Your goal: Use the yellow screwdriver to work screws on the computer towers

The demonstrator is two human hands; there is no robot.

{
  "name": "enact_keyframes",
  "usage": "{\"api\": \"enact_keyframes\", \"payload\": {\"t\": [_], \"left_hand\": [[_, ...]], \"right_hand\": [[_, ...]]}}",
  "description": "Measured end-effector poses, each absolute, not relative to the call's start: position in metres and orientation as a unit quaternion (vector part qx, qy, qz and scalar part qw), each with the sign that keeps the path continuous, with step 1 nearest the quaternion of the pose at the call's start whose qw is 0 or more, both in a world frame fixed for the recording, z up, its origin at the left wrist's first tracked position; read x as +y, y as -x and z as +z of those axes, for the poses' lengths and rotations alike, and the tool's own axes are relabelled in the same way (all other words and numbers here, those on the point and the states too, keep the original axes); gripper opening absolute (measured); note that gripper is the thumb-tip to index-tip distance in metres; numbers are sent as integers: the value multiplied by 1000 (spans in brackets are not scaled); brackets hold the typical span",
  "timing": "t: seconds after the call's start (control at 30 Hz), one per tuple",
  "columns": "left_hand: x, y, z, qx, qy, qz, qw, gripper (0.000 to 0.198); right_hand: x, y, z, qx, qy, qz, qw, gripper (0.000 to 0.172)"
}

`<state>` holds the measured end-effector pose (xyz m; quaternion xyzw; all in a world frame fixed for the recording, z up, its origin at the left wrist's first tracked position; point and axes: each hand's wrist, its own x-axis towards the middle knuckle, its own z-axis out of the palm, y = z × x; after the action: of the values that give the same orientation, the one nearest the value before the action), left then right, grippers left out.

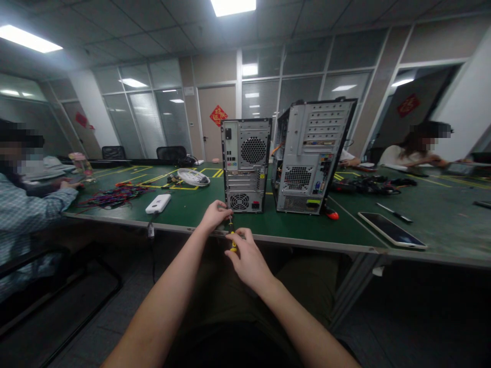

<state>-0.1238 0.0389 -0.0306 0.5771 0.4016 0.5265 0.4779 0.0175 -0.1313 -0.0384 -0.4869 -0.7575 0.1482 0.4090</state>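
My right hand [247, 255] is closed around the yellow-and-black handle of a screwdriver [232, 240]. The screwdriver points away from me, toward the lower left corner of a computer case [245, 176] standing upright with its back panel facing me. My left hand [215, 217] is at that same corner, its fingers pinched together near the screwdriver's tip. What the left fingers hold, if anything, is too small to make out. To the right stands a second, taller computer case [303, 163], also upright with its ports toward me.
A white power bank [158, 204] and tangled coloured wires [115, 194] lie left on the green table [184, 207], with a white basket [194, 177] behind. To the right are a red-tipped tool [332, 215], a phone [391, 230], a pen-like tool [394, 212] and black cables [368, 185]. Other people sit on both sides.
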Motion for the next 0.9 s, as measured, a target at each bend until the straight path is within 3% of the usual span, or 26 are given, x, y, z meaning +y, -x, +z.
{"api": "enact_keyframes", "payload": {"t": [0.33,0.6,0.77,0.9], "left_hand": [[39,124,-30,432,-590,523,438,34],[30,121,-22,401,-565,521,498,35],[29,122,-20,405,-557,524,501,39],[29,121,-19,421,-557,526,485,38]], "right_hand": [[-128,-15,-40,-743,455,139,471,24],[-125,-15,-43,-715,453,153,510,25],[-129,-16,-39,-738,435,157,492,21],[-129,-17,-37,-750,424,178,476,27]]}}
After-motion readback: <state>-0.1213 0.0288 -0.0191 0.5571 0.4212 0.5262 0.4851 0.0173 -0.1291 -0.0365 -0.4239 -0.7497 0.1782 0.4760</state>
